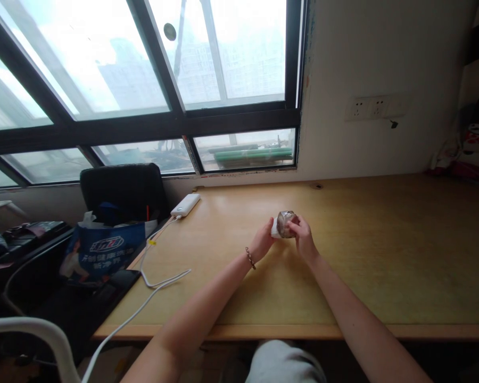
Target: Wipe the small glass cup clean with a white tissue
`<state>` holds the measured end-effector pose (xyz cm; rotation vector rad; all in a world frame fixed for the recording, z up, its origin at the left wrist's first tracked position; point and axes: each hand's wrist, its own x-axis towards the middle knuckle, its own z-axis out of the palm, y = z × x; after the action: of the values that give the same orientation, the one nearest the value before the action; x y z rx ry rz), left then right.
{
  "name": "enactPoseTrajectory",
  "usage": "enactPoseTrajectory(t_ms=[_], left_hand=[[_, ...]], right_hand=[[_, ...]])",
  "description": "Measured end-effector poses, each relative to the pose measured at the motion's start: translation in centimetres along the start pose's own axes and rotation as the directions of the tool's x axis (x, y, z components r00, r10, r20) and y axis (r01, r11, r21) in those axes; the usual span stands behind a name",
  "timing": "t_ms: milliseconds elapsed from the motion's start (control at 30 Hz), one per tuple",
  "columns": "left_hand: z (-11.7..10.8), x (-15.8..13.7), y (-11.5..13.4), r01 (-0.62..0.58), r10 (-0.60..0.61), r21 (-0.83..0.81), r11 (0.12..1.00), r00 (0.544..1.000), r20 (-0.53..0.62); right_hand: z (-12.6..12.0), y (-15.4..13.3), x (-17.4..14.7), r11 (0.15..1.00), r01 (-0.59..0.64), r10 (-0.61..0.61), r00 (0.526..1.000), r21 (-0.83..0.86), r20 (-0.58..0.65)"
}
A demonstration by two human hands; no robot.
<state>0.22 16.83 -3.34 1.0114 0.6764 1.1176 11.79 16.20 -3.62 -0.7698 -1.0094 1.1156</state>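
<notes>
Above the middle of the wooden table, both my hands meet around two small things. My left hand point(262, 242), with a beaded bracelet at the wrist, is closed on a small white, flat-sided piece point(275, 227). My right hand point(304, 238) grips a shiny, brownish round thing point(286, 219) that looks like a roll of tape, thumb and fingers pressed on its right side. The round thing overlaps the white piece; whether they are joined cannot be made out. Part of each is hidden by my fingers.
A white power bank point(186, 204) with a white cable point(159, 286) lies at the table's point(383, 276) left edge. Left of it, a blue bag point(104, 250) rests on a black chair point(122, 186). Wall sockets point(369, 108) sit above the table, beside the window.
</notes>
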Motion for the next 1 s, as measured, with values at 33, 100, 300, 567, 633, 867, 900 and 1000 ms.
enactPoseTrajectory(t_ms=[33, 100, 300, 567, 633, 867, 900, 1000], left_hand=[[0.1, 0.0, -0.3, 0.023, -0.022, -0.045, 0.999, 0.999, 0.025], [0.3, -0.1, -0.8, 0.072, -0.062, -0.151, 0.986, 0.995, 0.072], [0.0, -0.5, -1.2, 0.173, -0.13, -0.411, 0.895, 0.983, 0.131], [-1.4, 0.7, -2.6, 0.106, -0.124, -0.431, 0.896, 0.992, -0.014], [-1.7, 1.0, -2.8, 0.092, -0.129, -0.414, 0.906, 0.99, -0.063], [-1.3, 0.7, -2.7, 0.122, -0.16, -0.402, 0.907, 0.985, -0.063], [-1.2, 0.6, -2.7, 0.131, -0.16, -0.389, 0.912, 0.986, -0.044], [-1.0, 0.3, -2.8, 0.123, -0.122, -0.316, 0.941, 0.992, 0.02]], right_hand=[[0.0, 0.0, -0.2, 0.992, 0.052, -0.049, 0.998, -0.111, 0.03], [0.1, -0.1, -0.4, 0.908, 0.185, -0.167, 0.983, -0.375, 0.081], [-0.1, -0.6, -0.5, 0.382, 0.551, -0.401, 0.822, -0.742, 0.404], [0.1, -1.7, -0.8, 0.15, 0.681, -0.303, 0.721, -0.716, 0.623], [0.2, -1.7, -1.0, 0.119, 0.676, -0.293, 0.724, -0.727, 0.625], [1.2, -1.0, -1.7, -0.073, 0.548, -0.289, 0.788, -0.834, 0.543], [1.1, -0.9, -1.6, -0.092, 0.514, -0.302, 0.802, -0.853, 0.515], [0.0, -0.7, -0.6, -0.137, 0.415, -0.346, 0.831, -0.9, 0.436]])
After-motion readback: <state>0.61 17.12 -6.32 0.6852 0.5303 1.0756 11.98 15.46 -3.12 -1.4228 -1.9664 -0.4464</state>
